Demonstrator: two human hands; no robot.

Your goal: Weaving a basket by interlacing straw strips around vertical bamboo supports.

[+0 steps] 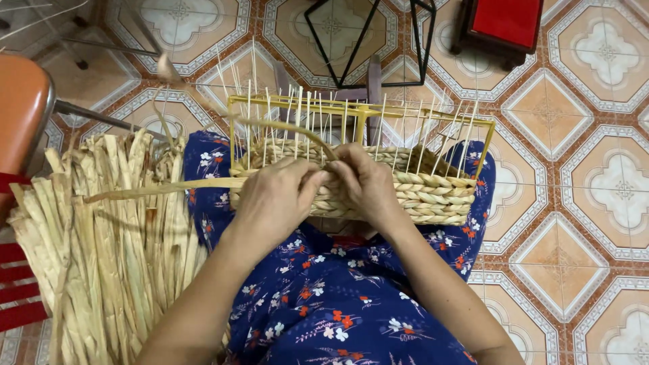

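A half-woven straw basket [433,192] rests on my lap, built on a yellow wire frame [358,108] with several thin white stakes standing up from it. My left hand [274,203] pinches a flat dried straw strand [162,190] that runs off to the left. My right hand [368,182] presses against the woven wall and grips a second strand [270,124] that arcs up and left over the frame. Both hands meet at the near side of the basket, fingers touching.
A thick bundle of dried straw strips [101,250] lies at my left. An orange chair seat [20,115] and red slats are at the far left. A black metal stand [368,40] and a red stool [503,23] stand on the patterned tile floor beyond.
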